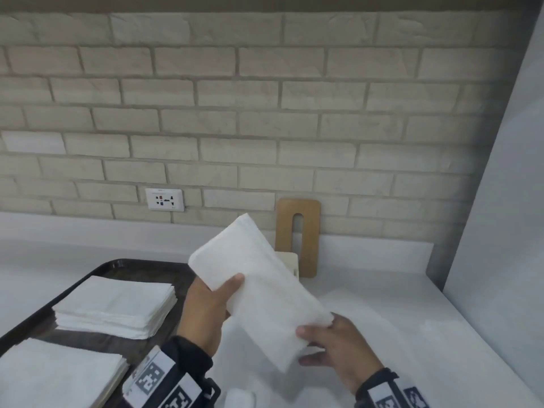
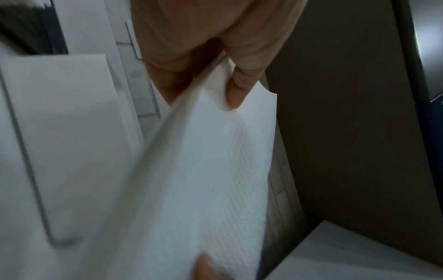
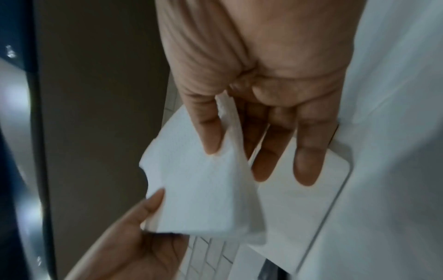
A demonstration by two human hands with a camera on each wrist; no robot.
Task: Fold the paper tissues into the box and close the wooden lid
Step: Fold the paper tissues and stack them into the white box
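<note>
A folded white paper tissue (image 1: 259, 290) hangs in the air over the counter, tilted, held at both ends. My left hand (image 1: 212, 304) grips its left edge with the thumb on top. My right hand (image 1: 326, 340) pinches its lower right corner; in the right wrist view the thumb and fingers of that hand (image 3: 227, 147) clamp the tissue (image 3: 194, 189). The left wrist view shows my thumb (image 2: 239, 89) pressed on the tissue (image 2: 210, 161). Behind it a cream box (image 1: 290, 262) is mostly hidden. The wooden lid (image 1: 298, 234), with a long slot, leans upright against the brick wall.
A dark tray (image 1: 117, 266) at the left carries one stack of white tissues (image 1: 117, 307) and another stack (image 1: 56, 375) at its near end. A wall socket (image 1: 164, 199) sits low on the brick wall. A white panel (image 1: 500, 201) bounds the counter on the right.
</note>
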